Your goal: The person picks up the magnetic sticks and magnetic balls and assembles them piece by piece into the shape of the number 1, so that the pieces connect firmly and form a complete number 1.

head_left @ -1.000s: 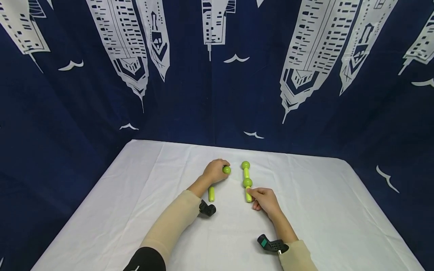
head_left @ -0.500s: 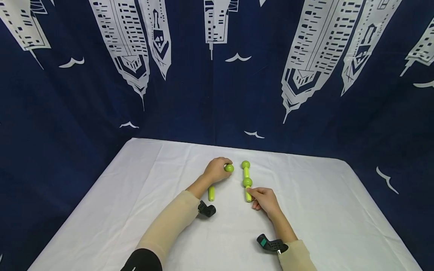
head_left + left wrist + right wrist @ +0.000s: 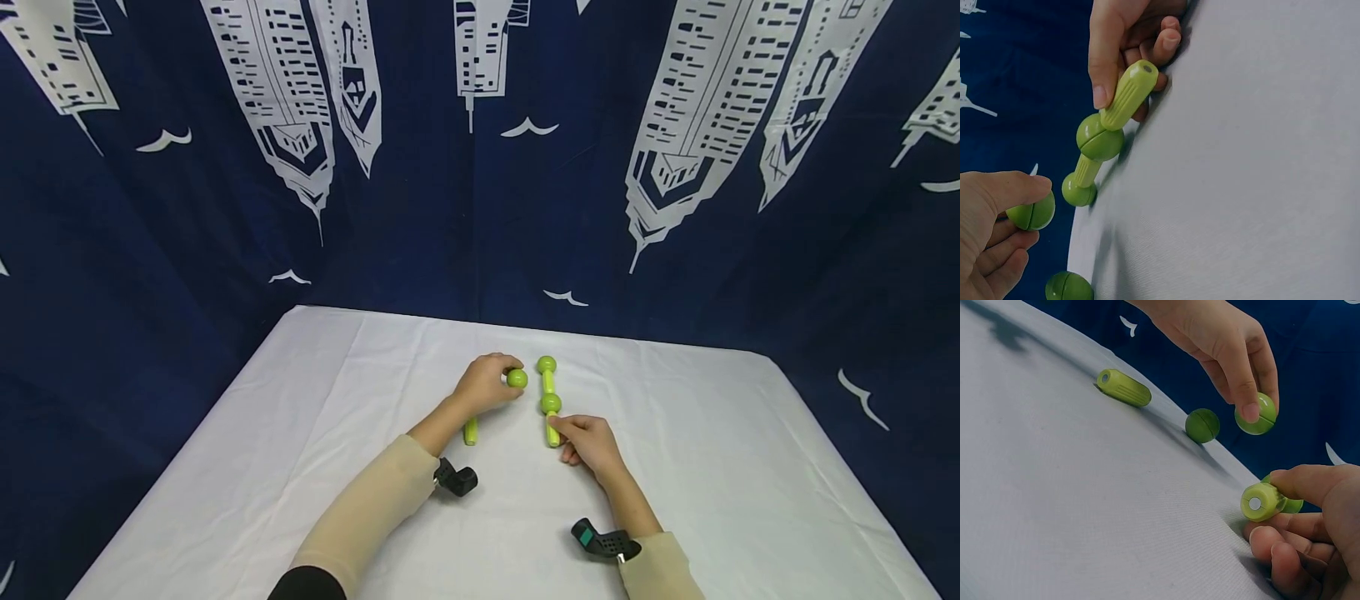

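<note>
My left hand (image 3: 487, 383) pinches a green ball (image 3: 517, 378) between thumb and fingers, held a little above the table, left of a joined chain. That chain runs ball, stick, ball, stick: a far green ball (image 3: 546, 364), a short ribbed stick (image 3: 549, 382), a nearer ball (image 3: 551, 404) and a near stick (image 3: 552, 432). My right hand (image 3: 592, 442) pinches this near stick from the right. In the right wrist view its end (image 3: 1255, 504) shows a small silvery disc. The held ball (image 3: 1032, 212) is apart from the chain in the left wrist view.
A loose yellow-green stick (image 3: 471, 432) lies on the white cloth, partly behind my left forearm. Another loose ball (image 3: 1202, 426) rests near it, hidden in the head view. Beyond the table's (image 3: 712, 467) far edge hangs a dark blue printed curtain (image 3: 420, 250).
My left hand has moved rightward with the green ball, bringing it closer to the chain. The right hand keeps its pinch on the near stick and stays in place.
</note>
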`<state>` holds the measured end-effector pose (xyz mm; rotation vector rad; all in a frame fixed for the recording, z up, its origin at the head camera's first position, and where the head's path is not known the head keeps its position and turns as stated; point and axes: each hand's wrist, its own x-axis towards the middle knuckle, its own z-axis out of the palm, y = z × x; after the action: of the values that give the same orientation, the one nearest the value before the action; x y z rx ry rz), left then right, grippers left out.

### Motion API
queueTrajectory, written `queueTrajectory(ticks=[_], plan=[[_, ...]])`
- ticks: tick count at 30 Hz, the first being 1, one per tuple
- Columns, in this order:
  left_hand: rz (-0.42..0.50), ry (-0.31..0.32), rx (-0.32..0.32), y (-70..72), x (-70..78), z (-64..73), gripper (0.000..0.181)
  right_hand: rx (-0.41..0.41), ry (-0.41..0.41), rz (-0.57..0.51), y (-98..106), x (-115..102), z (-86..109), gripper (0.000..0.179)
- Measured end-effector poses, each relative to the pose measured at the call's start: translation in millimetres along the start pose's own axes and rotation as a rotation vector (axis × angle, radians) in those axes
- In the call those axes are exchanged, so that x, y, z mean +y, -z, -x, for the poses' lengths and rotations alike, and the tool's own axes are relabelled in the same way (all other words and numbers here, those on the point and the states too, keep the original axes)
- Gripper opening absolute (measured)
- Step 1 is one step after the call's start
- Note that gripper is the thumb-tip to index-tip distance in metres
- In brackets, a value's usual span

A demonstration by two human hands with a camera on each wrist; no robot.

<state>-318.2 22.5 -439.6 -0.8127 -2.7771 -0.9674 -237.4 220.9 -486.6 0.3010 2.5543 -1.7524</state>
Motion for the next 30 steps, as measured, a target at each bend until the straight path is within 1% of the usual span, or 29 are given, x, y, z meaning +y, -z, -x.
queueTrajectory(ticks=[7,12,15,24,30], plan=[[0.040,-0.008,-0.006,-4.0,4.4,13.2,0.036,0.000,0.007,0.003,0.5,0.0,-0.4,0.032],[0.039,-0.017,-0.001,-6.0,7.3,21.5,0.035,-0.004,0.004,0.002,0.9,0.9,-0.3,0.033],[0.028,-0.021,0.003,-6.8,8.6,25.4,0.035,-0.004,0.002,0.000,0.9,1.4,-0.4,0.033],[0.053,-0.001,-0.009,-13.5,8.7,34.0,0.035,-0.008,-0.002,0.001,1.4,1.6,-0.5,0.033],[0.053,-0.022,-0.003,-17.3,9.0,39.8,0.032,-0.006,-0.001,-0.005,0.8,0.4,0.0,0.033]])
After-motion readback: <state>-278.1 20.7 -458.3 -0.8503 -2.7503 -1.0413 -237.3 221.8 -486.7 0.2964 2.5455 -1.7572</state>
